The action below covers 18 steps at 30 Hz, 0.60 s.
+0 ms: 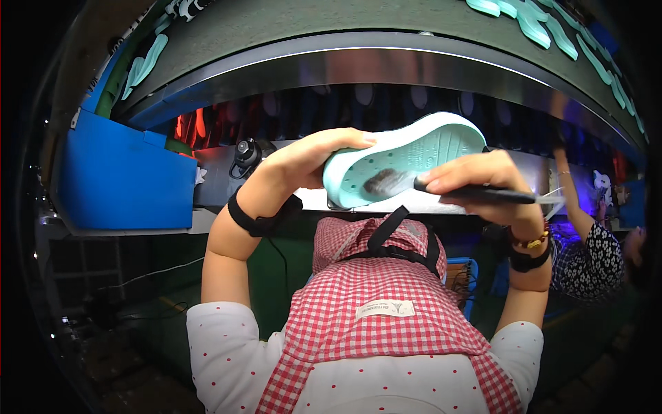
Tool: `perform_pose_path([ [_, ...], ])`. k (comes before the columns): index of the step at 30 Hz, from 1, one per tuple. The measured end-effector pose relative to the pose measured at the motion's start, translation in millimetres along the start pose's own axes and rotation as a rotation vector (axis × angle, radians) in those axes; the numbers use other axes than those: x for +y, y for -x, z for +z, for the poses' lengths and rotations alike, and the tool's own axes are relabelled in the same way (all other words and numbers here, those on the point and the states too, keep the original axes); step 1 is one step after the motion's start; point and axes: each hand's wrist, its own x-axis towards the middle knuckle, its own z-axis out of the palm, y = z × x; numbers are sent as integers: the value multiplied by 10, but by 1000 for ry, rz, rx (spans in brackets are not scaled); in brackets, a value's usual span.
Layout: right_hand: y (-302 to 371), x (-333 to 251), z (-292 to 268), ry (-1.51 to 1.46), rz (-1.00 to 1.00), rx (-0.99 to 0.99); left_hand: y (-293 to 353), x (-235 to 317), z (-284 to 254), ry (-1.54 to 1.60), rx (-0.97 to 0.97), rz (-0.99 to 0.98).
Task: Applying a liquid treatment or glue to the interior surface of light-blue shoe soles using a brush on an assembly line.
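Left hand (312, 155) is gripping the mint shoe (420, 148) above the near edge of the table (310, 199) while the right hand (486, 174), clasping a brush (483, 194), is apparently brushing inside, next strokes seemingly needing steady support.

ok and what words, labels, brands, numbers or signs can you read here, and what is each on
None can be quoted reliably.
White label on the red-checked apron: small print beside a dark mark, too small to read.
Mint-green clog: raised marks inside, too faint to read.
Nothing else is readable.
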Motion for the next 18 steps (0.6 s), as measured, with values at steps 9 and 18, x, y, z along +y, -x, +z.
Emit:
perform_pose_path([
  [9, 264, -43, 160, -7, 132, 192, 142, -340, -208, -403, 78, 681],
  [18, 366, 108, 256, 7, 106, 220, 339, -280, -201, -66, 214, 674],
])
